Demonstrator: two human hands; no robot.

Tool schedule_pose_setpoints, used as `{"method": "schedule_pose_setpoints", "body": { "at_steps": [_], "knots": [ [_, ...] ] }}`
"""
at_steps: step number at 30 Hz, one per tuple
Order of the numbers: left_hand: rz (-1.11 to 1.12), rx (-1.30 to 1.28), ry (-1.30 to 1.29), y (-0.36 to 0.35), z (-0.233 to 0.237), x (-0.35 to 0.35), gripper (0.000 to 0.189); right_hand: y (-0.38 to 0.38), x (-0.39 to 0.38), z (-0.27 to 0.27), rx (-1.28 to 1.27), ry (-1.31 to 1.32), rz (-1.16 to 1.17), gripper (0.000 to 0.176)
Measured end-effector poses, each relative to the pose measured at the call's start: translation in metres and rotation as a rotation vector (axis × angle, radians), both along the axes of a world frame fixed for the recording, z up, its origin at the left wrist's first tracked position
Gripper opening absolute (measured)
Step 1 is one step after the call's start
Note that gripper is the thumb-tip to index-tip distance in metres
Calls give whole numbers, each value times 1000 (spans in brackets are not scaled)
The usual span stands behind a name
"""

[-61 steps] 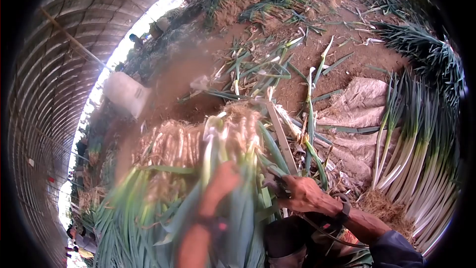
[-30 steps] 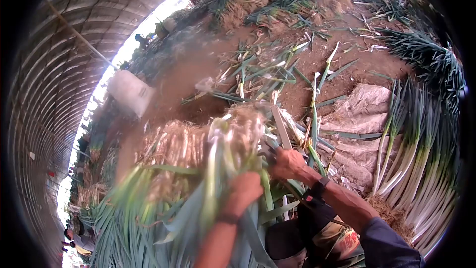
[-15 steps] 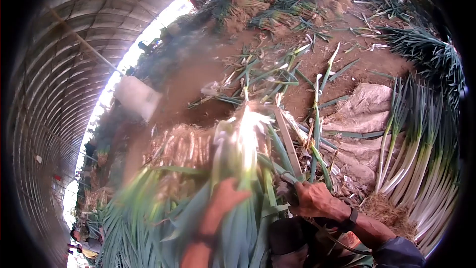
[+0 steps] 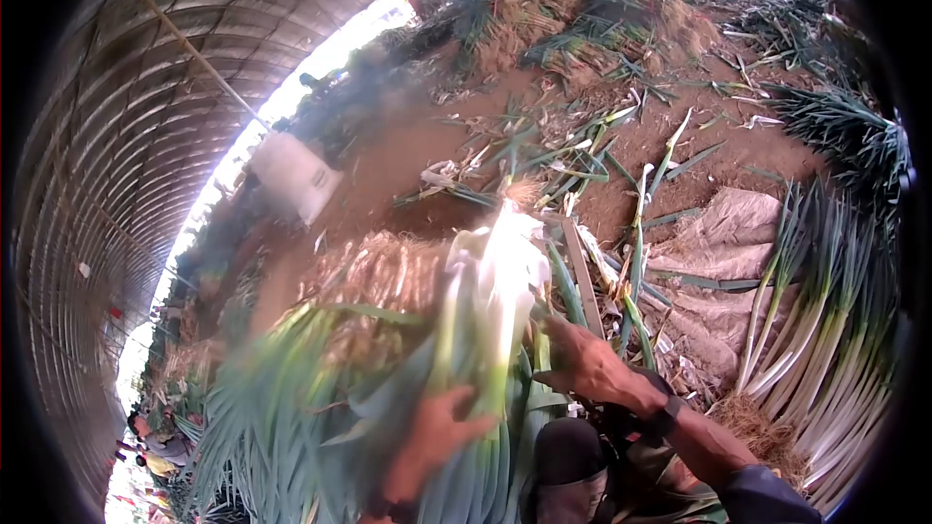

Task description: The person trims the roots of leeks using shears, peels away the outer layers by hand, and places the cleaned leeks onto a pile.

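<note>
A large green onion (image 4: 505, 281) with a bright white shaft lies root end away from me, on top of long green leaves. My left hand (image 4: 442, 432), blurred, is closed around its green lower part, with thumb and forefinger on either side of the leaves. My right hand (image 4: 587, 364) is just right of the white shaft, fingers bent in toward it; what they hold is hidden. Loose outer skins spread around the shaft. Beneath and left of it lies a pile of more green onions (image 4: 282, 417), their rooty ends (image 4: 379, 277) pointing away.
Trimmed green onions (image 4: 825, 320) lie in a row at right, beside a brown sack (image 4: 718, 247). A wooden strip (image 4: 582, 277) and leaf scraps lie ahead. Bundles (image 4: 573, 19) fill the back. A white container (image 4: 293, 175) stands at left; a person (image 4: 160, 442) is far left.
My view has shifted. My right hand has moved up and left, closer to the white shaft. My left hand sits lower along the leaves, and the onion's root end is farther from it.
</note>
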State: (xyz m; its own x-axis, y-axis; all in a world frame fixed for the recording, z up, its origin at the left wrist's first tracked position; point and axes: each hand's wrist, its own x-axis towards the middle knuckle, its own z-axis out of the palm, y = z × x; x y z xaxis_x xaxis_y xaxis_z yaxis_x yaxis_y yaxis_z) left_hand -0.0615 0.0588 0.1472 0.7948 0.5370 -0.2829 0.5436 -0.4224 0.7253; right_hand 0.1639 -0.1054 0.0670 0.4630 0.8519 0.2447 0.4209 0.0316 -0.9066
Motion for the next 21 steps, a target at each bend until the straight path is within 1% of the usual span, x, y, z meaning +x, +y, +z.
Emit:
{"method": "schedule_pose_setpoints", "body": {
  "at_steps": [1,2,3,4,5,6,7,9,10,11,12,13,15,16,18,19,20,21],
  "knots": [
    [-6,-55,-29,-5,3,-1,45,9,0,12,62,73,18,72],
    [-30,-228,-30,-15,22,4,47,20,4,5,72,200,60,71],
    [-44,-243,-26,-14,17,0,57,30,8,-1,81,329,95,70],
    [-57,-256,-20,-13,6,-8,67,49,15,-25,125,384,140,76],
    [-69,-270,-14,-10,-5,-16,77,55,17,-17,168,440,186,83],
    [-131,-244,-7,-5,-16,-21,73,48,22,-11,119,397,159,55],
    [-155,-327,-2,-9,-13,-19,71,37,24,17,69,355,134,29],
    [-209,-489,16,-18,-3,-14,68,26,26,35,-32,411,227,28],
    [-231,-504,23,-21,-2,-13,67,34,27,18,86,343,231,27],
    [-230,-530,27,-23,0,-12,59,47,26,-16,200,276,238,27],
    [-226,-556,31,-25,3,-11,52,55,26,-34,313,208,246,26],
    [-222,-582,36,-26,4,-10,46,52,23,-28,289,264,225,26],
    [-239,-489,19,-26,-1,-12,44,42,15,-6,240,377,179,25],
    [-247,-444,12,-27,-3,-14,43,46,17,-10,157,344,163,28],
    [-289,-107,-58,-31,-2,-17,48,53,22,-25,-17,285,136,35],
    [-231,-12,-6,-41,17,-11,42,44,18,-21,89,510,172,45],
    [-172,77,51,-51,35,-6,36,33,11,-2,44,448,50,51],
    [-132,114,27,-52,35,-7,37,25,4,13,0,381,-68,57]
  ]
}}
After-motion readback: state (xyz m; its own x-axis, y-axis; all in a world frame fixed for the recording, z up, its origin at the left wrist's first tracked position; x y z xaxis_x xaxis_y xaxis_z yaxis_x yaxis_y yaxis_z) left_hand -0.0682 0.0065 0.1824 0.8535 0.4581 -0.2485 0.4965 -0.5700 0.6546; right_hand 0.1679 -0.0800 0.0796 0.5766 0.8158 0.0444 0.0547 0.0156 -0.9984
